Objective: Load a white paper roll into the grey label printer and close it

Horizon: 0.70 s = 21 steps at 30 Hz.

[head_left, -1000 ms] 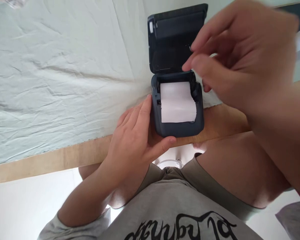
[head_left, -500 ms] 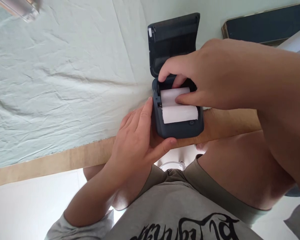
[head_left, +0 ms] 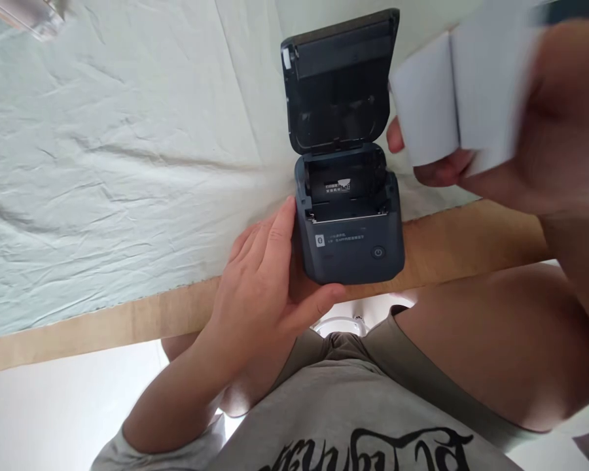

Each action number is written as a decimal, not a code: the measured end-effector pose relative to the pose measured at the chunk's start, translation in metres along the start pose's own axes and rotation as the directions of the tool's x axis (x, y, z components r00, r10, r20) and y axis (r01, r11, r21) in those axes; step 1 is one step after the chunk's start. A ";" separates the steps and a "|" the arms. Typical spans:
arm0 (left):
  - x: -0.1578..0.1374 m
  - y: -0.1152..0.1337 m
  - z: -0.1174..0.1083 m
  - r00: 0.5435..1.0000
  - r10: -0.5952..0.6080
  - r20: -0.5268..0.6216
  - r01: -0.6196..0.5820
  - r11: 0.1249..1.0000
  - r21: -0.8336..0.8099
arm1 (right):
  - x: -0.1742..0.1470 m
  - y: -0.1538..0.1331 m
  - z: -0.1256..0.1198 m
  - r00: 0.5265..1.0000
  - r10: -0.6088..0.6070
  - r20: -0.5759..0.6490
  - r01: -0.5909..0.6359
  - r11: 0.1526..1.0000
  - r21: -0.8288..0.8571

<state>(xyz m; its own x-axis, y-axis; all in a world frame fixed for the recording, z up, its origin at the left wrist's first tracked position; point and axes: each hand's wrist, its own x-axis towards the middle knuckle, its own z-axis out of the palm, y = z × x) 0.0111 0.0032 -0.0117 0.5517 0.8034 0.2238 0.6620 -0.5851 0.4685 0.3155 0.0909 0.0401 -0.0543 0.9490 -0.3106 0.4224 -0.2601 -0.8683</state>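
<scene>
A dark blue label printer sits at the table's edge with its black lid tipped up. Its paper bay is bare, and a small printed label shows inside. My left hand holds the printer's near left corner, fingers along the side and thumb at the front edge. Up to the right of the printer, my right hand is closed on a white paper roll, whose loose end hangs beside it. Motion blurs this hand, and the paper covers part of its fingers.
A pale green cloth covers the table, leaving a wooden edge strip along the front. A clear, shiny object lies at the far left. Part of a dark flat thing shows at the top right. My legs are under the table edge.
My right hand has lifted the paper roll out of the printer's bay and moved up and right with it. My left hand has stayed at the printer's corner.
</scene>
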 end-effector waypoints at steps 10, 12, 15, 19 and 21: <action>-0.001 0.000 0.000 0.999 -0.033 -0.005 0.033 0.999 -0.036 | -0.024 0.026 -0.004 0.953 -0.288 -0.091 0.191 0.808 -0.557; -0.001 -0.001 -0.002 0.999 -0.024 0.029 0.025 0.999 -0.045 | -0.027 0.024 -0.006 0.943 -0.320 -0.095 0.196 0.761 -0.619; -0.001 -0.002 -0.004 0.998 -0.031 0.045 0.034 0.998 -0.049 | -0.027 0.025 -0.008 0.905 -0.392 -0.166 0.193 0.726 -0.660; -0.001 -0.001 -0.006 0.998 -0.043 0.052 0.046 0.997 -0.054 | -0.019 0.035 -0.005 0.933 -0.334 -0.137 0.138 0.679 -0.721; -0.002 0.000 -0.006 0.997 -0.035 0.074 0.040 0.997 -0.064 | -0.019 0.041 -0.004 0.949 -0.287 -0.128 0.117 0.699 -0.705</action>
<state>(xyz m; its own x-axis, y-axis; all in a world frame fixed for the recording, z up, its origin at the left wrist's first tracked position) 0.0071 0.0028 -0.0069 0.5643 0.8132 0.1428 0.6500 -0.5442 0.5305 0.3378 0.0631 0.0120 -0.0570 0.9984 0.0042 0.9271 0.0545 -0.3708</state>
